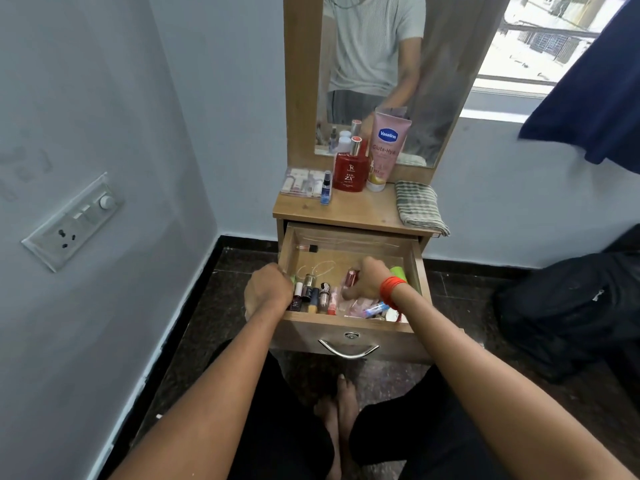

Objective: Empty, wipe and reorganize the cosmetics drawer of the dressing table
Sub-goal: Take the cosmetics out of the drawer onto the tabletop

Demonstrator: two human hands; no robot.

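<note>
right hand has its fingers closed round the red lipstick, standing upright mid-drawer; left hand is fisted at the drawer's left edge.

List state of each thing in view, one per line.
drawer: pulled open, still holding cosmetics
left hand: closed, at the drawer's left edge
right hand: on a red bottle in the drawer
perfume bottle: upright, capped
lotion tube: standing on its cap
cloth: folded on top
</note>
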